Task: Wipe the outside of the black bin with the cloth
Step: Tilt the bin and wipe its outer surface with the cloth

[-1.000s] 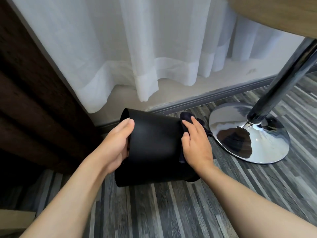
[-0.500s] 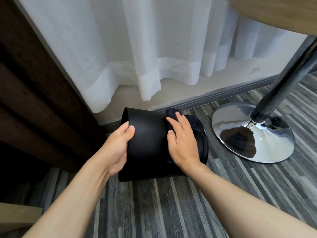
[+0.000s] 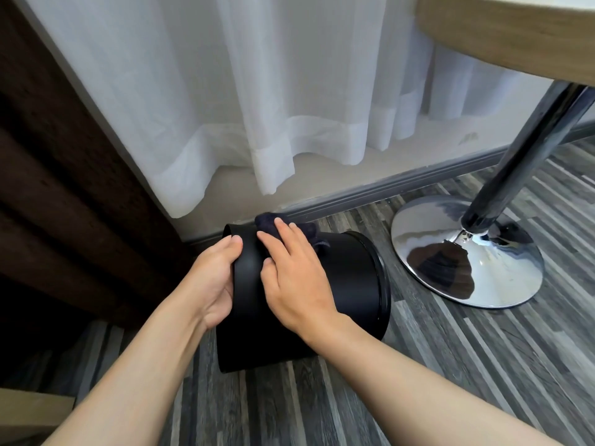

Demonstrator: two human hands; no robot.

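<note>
The black bin (image 3: 351,278) lies on its side on the grey plank floor, one end to the left and the other to the right. My left hand (image 3: 212,281) grips the bin's left end, fingers curled over its edge. My right hand (image 3: 294,278) lies flat on the bin's upper side and presses a dark cloth (image 3: 269,222) against it. Most of the cloth is hidden under my fingers; a fold sticks out past the fingertips at the bin's far upper edge.
A chrome table base (image 3: 467,252) and its slanted pole (image 3: 528,156) stand just right of the bin, under a wooden tabletop (image 3: 515,33). White sheer curtains (image 3: 257,107) hang behind, above a grey skirting board (image 3: 402,185). Dark brown furniture (image 3: 64,188) fills the left.
My right hand has slid the cloth leftward along the bin's side, from near the right end to close beside my left hand. The bin's right end has come into fuller view.
</note>
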